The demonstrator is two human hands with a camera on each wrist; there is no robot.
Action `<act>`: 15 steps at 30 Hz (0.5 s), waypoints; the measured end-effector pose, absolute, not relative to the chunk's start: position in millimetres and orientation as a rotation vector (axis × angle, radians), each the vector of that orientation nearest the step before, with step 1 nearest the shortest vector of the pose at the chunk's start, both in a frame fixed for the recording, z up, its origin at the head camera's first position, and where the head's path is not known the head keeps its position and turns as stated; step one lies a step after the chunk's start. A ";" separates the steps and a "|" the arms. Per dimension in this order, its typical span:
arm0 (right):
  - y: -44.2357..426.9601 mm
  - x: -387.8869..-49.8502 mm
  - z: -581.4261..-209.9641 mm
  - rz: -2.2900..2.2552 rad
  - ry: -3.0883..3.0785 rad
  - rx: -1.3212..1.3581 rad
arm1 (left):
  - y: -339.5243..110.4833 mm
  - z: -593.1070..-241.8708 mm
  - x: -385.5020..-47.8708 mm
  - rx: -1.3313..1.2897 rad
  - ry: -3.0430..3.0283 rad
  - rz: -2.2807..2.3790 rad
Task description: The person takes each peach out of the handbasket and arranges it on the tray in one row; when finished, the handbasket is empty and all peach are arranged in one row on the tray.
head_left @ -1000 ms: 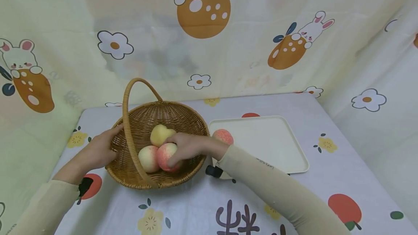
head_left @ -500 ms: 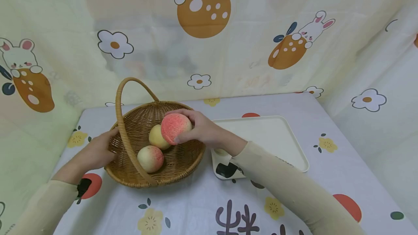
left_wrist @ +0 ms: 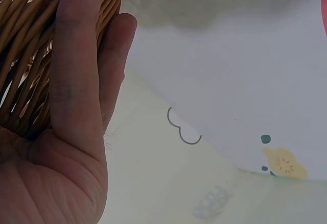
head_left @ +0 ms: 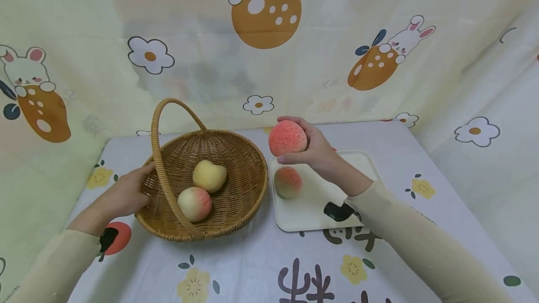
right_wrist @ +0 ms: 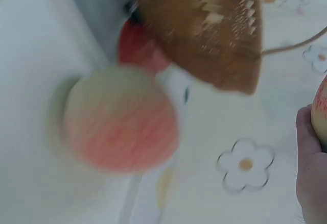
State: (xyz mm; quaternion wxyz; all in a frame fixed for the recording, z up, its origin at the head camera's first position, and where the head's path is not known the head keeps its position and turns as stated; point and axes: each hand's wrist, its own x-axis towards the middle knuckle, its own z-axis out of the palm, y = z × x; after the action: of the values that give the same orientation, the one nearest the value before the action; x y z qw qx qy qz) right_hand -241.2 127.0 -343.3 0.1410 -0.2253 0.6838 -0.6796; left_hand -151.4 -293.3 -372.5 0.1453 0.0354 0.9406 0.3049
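A pink-red peach (head_left: 287, 138) is in my right hand (head_left: 321, 157), held between thumb and fingers above the tray's back left corner. Only its edge enters the right wrist view. Below it another peach (head_left: 288, 182) lies on the white tray (head_left: 326, 191); that peach (right_wrist: 122, 122) looks blurred in the right wrist view. My left hand (head_left: 122, 194) grips the left side of the wicker basket (head_left: 242, 176), fingers against the woven wall (left_wrist: 25, 76). Inside the basket sit a pale peach (head_left: 194, 205) with a red blush and a yellow, lobed fruit (head_left: 209, 176).
The basket's tall arched handle (head_left: 156, 144) rises beside my left hand. The tray stands just right of the basket on a printed tablecloth (head_left: 248, 265). A patterned curtain (head_left: 189, 83) hangs behind the table.
My right hand has lifted the pink-red peach out of the basket and carried it right, over the tray. My left hand stays at the basket, which shifted slightly left earlier.
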 end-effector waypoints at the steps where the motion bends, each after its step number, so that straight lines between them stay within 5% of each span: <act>1: 133.0 -242.6 -346.0 -1.941 2.012 -0.652 | -293.2 -372.4 -151.5 0.101 2.709 0.880; 15: 200.4 -261.8 -412.9 -1.400 2.495 -0.622 | -293.4 -371.2 -151.0 0.093 2.722 0.855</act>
State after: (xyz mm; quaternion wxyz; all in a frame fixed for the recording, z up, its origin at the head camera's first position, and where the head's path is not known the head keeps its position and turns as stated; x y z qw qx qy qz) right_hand -261.8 200.4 -412.9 0.1065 -0.2113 0.8473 -0.4754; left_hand -151.0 -293.4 -371.2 0.1429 0.0322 0.9437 0.2965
